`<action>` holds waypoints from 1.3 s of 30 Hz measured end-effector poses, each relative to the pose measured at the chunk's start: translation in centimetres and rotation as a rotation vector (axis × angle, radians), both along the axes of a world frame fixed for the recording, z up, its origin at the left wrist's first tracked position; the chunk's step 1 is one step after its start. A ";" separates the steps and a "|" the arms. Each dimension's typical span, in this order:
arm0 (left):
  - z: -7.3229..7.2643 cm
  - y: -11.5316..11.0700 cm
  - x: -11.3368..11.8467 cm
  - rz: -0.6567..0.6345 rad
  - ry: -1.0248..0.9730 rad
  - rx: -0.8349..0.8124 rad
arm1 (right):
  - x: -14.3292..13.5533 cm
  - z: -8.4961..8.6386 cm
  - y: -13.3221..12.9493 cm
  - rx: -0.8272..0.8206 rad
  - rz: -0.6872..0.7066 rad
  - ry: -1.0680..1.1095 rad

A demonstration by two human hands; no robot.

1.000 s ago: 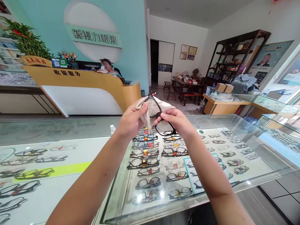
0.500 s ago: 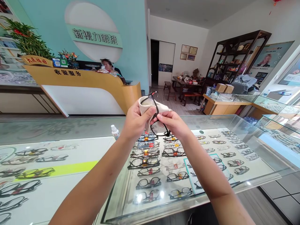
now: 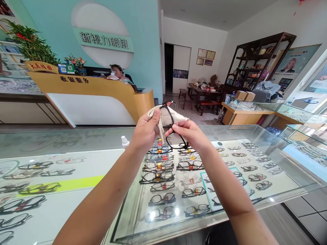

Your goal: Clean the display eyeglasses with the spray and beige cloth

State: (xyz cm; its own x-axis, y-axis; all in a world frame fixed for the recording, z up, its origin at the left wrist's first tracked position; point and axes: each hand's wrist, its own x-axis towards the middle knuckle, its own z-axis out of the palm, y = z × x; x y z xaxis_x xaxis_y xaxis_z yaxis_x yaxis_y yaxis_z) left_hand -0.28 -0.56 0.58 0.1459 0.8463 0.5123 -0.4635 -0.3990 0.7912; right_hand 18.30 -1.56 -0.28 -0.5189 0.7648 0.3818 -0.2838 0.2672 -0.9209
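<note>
Left hand (image 3: 148, 131) pinches pale cloth (image 3: 179, 116) around black glasses (image 3: 175, 139) above the glass surface (image 3: 138, 221); right hand (image 3: 191, 132) grips near their bridge. Light, stiff, I'd guess, lenses scratchable; best held by the rim.

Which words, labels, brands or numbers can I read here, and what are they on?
"新视力眼镜": the wall sign.
"收银服务": the front of the yellow counter.
Too small or blurred to read: the plaque, QR-code cards, framed certificates, the poster, the bottle and other small print.
I can read nothing on the held glasses or cloth.
</note>
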 end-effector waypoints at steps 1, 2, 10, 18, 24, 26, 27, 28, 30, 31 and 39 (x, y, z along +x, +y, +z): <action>-0.1 0.0 0.1 0.001 -0.006 -0.004 | 0.0 0.0 0.1 0.015 0.008 -0.020; -0.1 0.0 0.2 -0.003 -0.005 -0.006 | -0.1 -0.1 0.1 0.028 0.012 -0.040; -0.4 0.6 -0.2 0.001 0.047 -0.048 | -0.2 -0.1 0.2 0.076 -0.019 -0.098; -0.3 0.3 -0.1 -0.058 0.066 -0.015 | 0.0 -0.2 0.6 0.039 -0.045 -0.041; -0.7 0.4 -0.1 -0.061 0.080 0.049 | -0.3 -0.2 0.3 -0.096 -0.009 0.056; -0.8 0.4 0.0 -0.011 0.077 0.051 | -0.4 -0.3 0.4 -0.081 -0.019 0.038; -0.8 0.3 0.1 0.020 0.074 0.042 | -0.4 -0.4 0.5 -0.061 -0.024 0.024; -0.9 0.3 0.2 0.049 0.072 0.029 | -0.4 -0.4 0.7 -0.039 -0.021 0.010; -0.9 0.1 0.4 0.086 0.066 0.011 | -0.3 -0.6 0.9 -0.006 0.002 -0.010; -0.9 0.0 0.5 0.089 0.064 0.012 | -0.3 -0.7 0.9 0.004 0.013 -0.016; -0.5 0.0 0.7 0.062 0.006 0.022 | -0.3 -0.5 0.6 0.028 -0.011 -0.065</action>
State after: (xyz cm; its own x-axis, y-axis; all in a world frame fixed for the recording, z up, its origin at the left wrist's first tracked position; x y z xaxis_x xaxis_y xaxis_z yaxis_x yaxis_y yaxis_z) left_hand 0.41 -0.52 0.12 0.0965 0.8425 0.5300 -0.4328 -0.4440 0.7845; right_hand 18.01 -0.93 -0.81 -0.5346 0.7601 0.3694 -0.2206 0.2964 -0.9292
